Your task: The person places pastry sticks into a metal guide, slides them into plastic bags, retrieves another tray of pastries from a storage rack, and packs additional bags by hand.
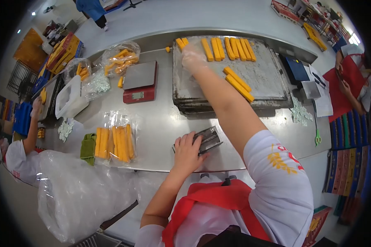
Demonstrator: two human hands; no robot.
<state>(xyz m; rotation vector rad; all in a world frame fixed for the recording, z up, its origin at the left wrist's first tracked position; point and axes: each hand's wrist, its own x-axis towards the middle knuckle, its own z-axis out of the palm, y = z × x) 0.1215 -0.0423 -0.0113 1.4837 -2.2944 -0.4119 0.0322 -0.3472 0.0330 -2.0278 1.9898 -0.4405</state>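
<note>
My right hand (193,57), in a clear plastic glove, is stretched out to the left end of a stacked metal tray (268,78). Its fingers are closed on yellow sticks (182,43). More yellow sticks (235,48) lie in a row along the tray's far side, and two others (238,84) lie slantwise near its middle. Bare and with its fingers spread, my left hand (187,152) rests on a metal mould (208,140) near the table's front edge.
A red scale (140,94), bagged yellow sticks (120,142), a green cloth (88,149) and a white tub (72,96) are on the left. Green scissors (318,138) and papers (319,92) lie right. Co-workers stand at both sides.
</note>
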